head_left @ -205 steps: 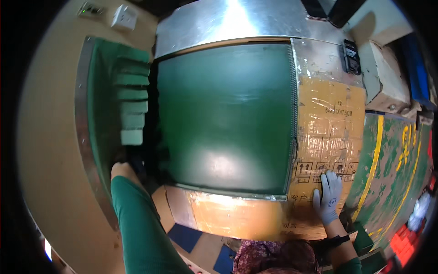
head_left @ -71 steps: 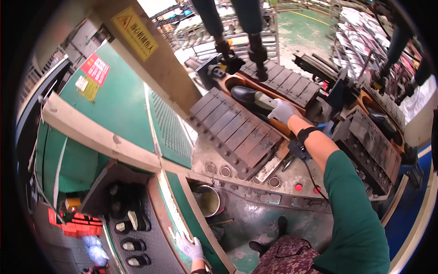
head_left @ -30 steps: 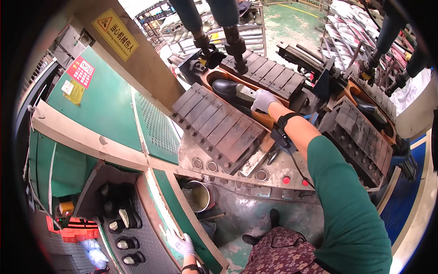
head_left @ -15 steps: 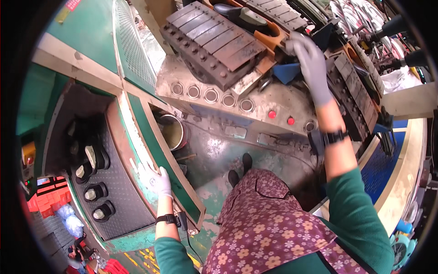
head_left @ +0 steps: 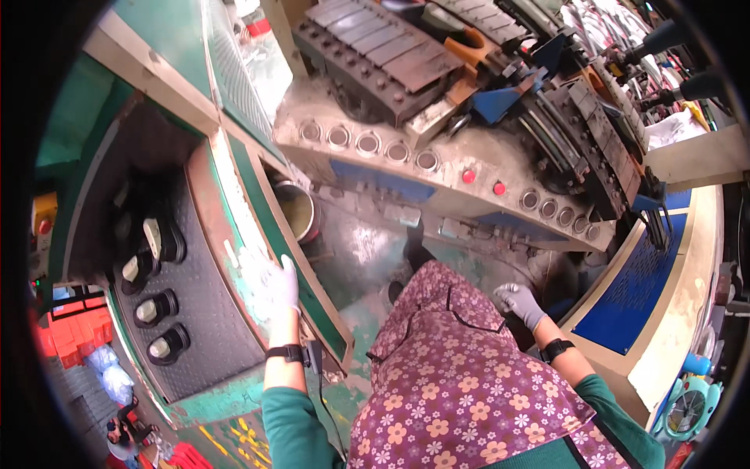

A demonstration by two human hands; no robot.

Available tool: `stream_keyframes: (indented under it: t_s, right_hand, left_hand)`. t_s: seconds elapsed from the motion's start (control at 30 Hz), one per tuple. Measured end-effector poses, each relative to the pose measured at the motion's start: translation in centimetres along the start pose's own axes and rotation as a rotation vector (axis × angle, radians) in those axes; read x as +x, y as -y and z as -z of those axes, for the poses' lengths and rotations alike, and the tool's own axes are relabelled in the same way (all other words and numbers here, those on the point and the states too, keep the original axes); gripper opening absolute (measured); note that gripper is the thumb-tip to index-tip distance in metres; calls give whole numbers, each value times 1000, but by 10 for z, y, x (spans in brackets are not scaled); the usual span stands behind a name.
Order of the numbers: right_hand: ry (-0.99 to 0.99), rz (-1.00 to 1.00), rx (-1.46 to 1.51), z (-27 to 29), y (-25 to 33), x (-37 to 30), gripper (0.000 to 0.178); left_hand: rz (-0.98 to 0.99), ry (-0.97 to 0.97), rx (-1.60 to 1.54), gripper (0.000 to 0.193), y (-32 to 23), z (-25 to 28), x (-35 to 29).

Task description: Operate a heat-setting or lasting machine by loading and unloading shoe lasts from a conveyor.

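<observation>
My left hand [head_left: 269,291], in a white glove with fingers spread, rests on the worn green and cream edge [head_left: 244,270] beside a dark conveyor belt. My right hand [head_left: 519,303], also gloved, hangs just right of my flowered apron [head_left: 461,367]. Its fingers are curled in, and nothing shows in them. Black shoes with pale lasts stand on the belt; the nearest shoe [head_left: 168,344] lies left of my left hand. Ahead is a shoe press with a ribbed metal block [head_left: 383,47], an orange part [head_left: 469,51] and a blue bracket [head_left: 500,102].
Red buttons [head_left: 469,176] and several round fittings [head_left: 367,143] line the press front. A bucket [head_left: 301,215] stands on the floor beyond the belt edge. A blue perforated panel [head_left: 633,289] is at right, with a small fan [head_left: 687,410] below it. Red crates [head_left: 78,336] stand at far left.
My right hand has left the press and come down and back beside the apron. A press part it covered now shows, swung outward. My left hand stays on the belt edge.
</observation>
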State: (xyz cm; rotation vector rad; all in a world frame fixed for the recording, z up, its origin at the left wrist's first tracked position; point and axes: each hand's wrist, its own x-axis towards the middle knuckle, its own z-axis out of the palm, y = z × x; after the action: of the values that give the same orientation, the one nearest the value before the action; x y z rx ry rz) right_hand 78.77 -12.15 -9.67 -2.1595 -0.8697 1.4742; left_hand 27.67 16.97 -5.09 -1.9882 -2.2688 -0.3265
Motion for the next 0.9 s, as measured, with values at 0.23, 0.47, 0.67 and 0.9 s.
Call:
stream_keyframes:
  t_s: [0.23, 0.47, 0.67, 0.9]
  right_hand:
    - [-2, 59, -330, 3, 30, -10, 52]
    - [-80, -52, 29, 17, 33, -18, 51]
    - [-4, 96, 381, 53, 3, -13, 41]
    - [295, 425, 418, 167, 11, -37, 26]
  left_hand:
    - [20, 67, -43, 95, 9, -5, -6]
    - [-24, 71, -54, 105, -2, 7, 1]
    - [2, 111, -29, 110, 5, -9, -2]
    - [168, 188, 7, 85, -54, 1, 0]
